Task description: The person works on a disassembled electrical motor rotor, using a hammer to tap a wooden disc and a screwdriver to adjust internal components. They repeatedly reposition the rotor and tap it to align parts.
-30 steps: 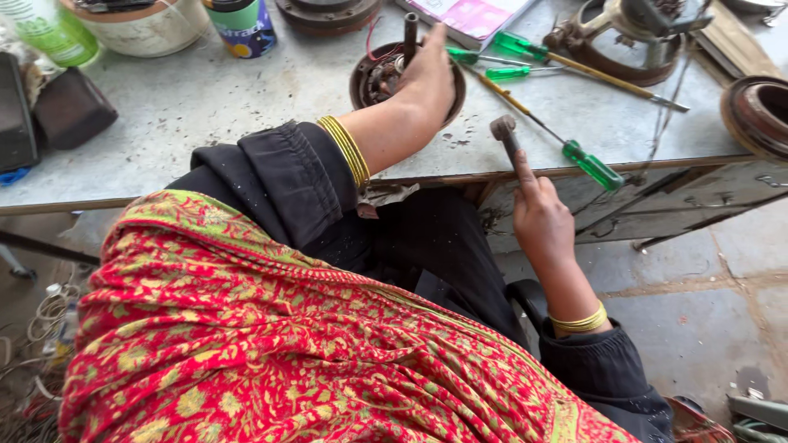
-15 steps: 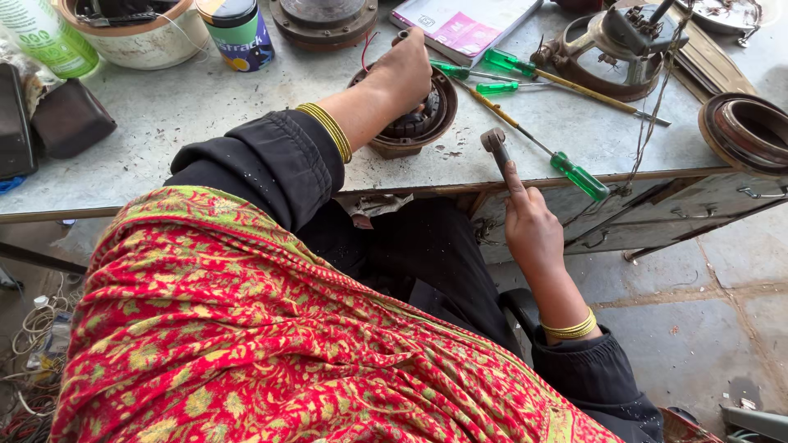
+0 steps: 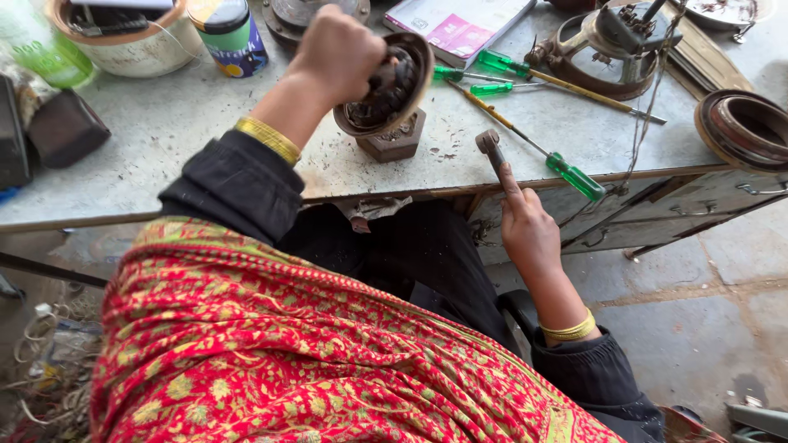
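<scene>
Head camera looks down on one grey workbench (image 3: 164, 123). Left hand (image 3: 341, 53) is clenched around one round rusty metal part (image 3: 394, 86), holding it tilted on one small hexagonal block (image 3: 396, 141) near the bench's front edge. Right hand (image 3: 529, 234) grips the handle of one small hammer (image 3: 490, 146), index finger stretched along it, the head just above the bench edge. Three green-handled screwdrivers (image 3: 574, 174) lie on the bench to the right of the part. One dark tin (image 3: 230, 33) and one white bowl (image 3: 123, 53) stand at the back.
</scene>
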